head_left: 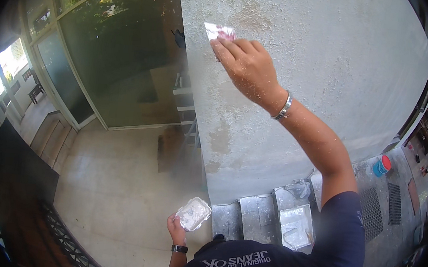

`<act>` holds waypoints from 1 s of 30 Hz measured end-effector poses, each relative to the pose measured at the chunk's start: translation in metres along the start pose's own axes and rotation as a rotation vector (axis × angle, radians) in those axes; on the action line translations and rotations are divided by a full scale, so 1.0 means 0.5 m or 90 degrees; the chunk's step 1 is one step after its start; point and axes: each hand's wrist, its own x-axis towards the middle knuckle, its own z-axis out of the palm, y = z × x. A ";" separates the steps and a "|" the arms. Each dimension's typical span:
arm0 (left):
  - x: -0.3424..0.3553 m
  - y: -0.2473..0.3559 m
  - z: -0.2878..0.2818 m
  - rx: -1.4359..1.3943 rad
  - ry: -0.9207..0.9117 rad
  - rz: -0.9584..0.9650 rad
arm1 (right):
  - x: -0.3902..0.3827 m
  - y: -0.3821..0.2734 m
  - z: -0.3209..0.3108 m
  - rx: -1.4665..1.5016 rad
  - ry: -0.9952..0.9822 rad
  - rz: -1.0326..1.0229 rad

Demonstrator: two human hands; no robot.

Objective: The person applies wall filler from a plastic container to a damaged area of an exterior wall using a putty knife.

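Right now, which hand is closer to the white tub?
The left hand: it holds the white tub by its edge, down low. The right hand is well away from it, up by the wall, holding a shiny flat blade.

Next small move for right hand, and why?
Probably slide the shiny flat blade in the right hand toward the brownish patch, which lies up and right of it on the rough wall; the left hand holds the white tub below.
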 end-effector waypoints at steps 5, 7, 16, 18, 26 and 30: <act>0.060 0.009 0.014 -0.028 -0.020 -0.017 | 0.029 0.162 0.010 -0.249 -0.012 -0.229; 0.081 0.013 0.023 -0.028 -0.044 -0.028 | -0.023 0.211 -0.001 -0.263 -0.060 -0.223; 0.144 0.014 0.023 -0.013 -0.095 -0.054 | -0.097 0.154 -0.066 -0.092 0.018 0.031; 0.150 0.017 0.029 -0.008 -0.109 -0.061 | -0.052 0.140 -0.066 -0.148 0.116 0.159; 0.142 0.022 0.035 0.019 -0.120 -0.049 | 0.059 -0.018 0.078 0.011 0.102 0.221; 0.140 0.021 0.028 0.009 -0.090 -0.043 | 0.045 -0.036 -0.001 0.124 0.050 0.209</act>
